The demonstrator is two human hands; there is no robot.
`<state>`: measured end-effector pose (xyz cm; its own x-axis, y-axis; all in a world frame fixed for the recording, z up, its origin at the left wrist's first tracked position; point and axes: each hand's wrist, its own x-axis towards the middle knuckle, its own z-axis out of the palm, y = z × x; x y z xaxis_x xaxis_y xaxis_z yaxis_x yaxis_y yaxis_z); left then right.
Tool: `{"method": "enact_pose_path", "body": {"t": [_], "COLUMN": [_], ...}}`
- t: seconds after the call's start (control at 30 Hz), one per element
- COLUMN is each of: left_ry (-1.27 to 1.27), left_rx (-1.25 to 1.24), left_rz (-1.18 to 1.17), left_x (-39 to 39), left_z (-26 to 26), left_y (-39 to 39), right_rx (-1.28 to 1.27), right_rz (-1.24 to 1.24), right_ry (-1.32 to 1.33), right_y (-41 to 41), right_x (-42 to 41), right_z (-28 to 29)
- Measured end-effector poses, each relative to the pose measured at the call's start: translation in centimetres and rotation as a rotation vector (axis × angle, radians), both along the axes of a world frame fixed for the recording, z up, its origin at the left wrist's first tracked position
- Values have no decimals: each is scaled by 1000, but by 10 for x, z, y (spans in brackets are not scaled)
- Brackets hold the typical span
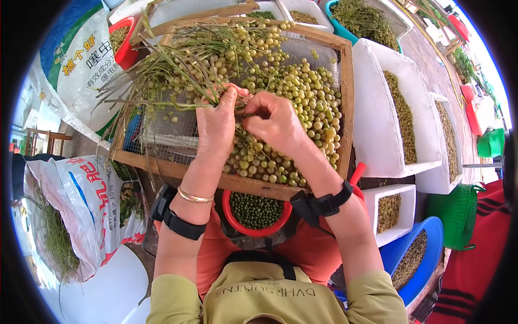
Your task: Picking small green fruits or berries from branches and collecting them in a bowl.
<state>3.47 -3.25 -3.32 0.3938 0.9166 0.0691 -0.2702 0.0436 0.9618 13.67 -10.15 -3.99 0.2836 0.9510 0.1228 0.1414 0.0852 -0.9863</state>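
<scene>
A bundle of thin green stems (pixel 178 77) is gripped in my left hand (pixel 218 117), over a wood-framed wire-mesh screen (pixel 170 125). Bent fingers and thumb of my right hand (pixel 277 121) come close together beside the left fingertips. Whether a stem or fruit sits between them is hidden. Loose round yellow-green fruits (pixel 311 101) cover the right part of the mesh, close to my right hand. More fruit clusters (pixel 259 38), still on their stems, lie across the far side. Beneath the near edge of the frame, a red basin (pixel 287 212) holds small dark green fruits (pixel 257 208).
White foam boxes (pixel 374 109) holding fruits stand to the right, with a blue basin (pixel 435 239) nearer me. A teal tub (pixel 330 12) of stems is at the back. On the left are a printed sack (pixel 93 202) with stems and another red basin (pixel 131 52).
</scene>
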Motion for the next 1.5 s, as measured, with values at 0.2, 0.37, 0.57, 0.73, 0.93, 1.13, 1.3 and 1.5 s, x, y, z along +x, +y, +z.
{"method": "enact_pose_path", "body": {"t": [0.2, 0.37, 0.57, 0.73, 0.93, 1.13, 1.3, 1.5], "left_ry": [-48, -141, -28, -23, 22, -15, -90, -170], "left_rx": [71, -118, 92, 115, 70, 33, 156, 152], "left_rz": [-16, -10, 42, 24, -9, 14, 113, 130], "left_x": [3, -2, 1, 5, 0, -10, -34, -58], "left_z": [-5, -2, -6, -9, -5, 16, 36, 29], "left_y": [4, 10, 0, -4, -4, -3, 21, 40], "right_rx": [-133, -139, 39, 121, -136, -50, 50, 105], "right_rz": [98, -23, -213, -203, 130, 345, 428, 431], "right_ry": [498, 343, -289, -527, 489, 982, 1090, 1016], "right_y": [-2, -2, -1, -5, -6, -12, -13, -18], "right_x": [5, 6, -17, -19, 1, 8, 13, 6], "right_z": [0, 3, 8, 3, 1, -4, -9, -8]}}
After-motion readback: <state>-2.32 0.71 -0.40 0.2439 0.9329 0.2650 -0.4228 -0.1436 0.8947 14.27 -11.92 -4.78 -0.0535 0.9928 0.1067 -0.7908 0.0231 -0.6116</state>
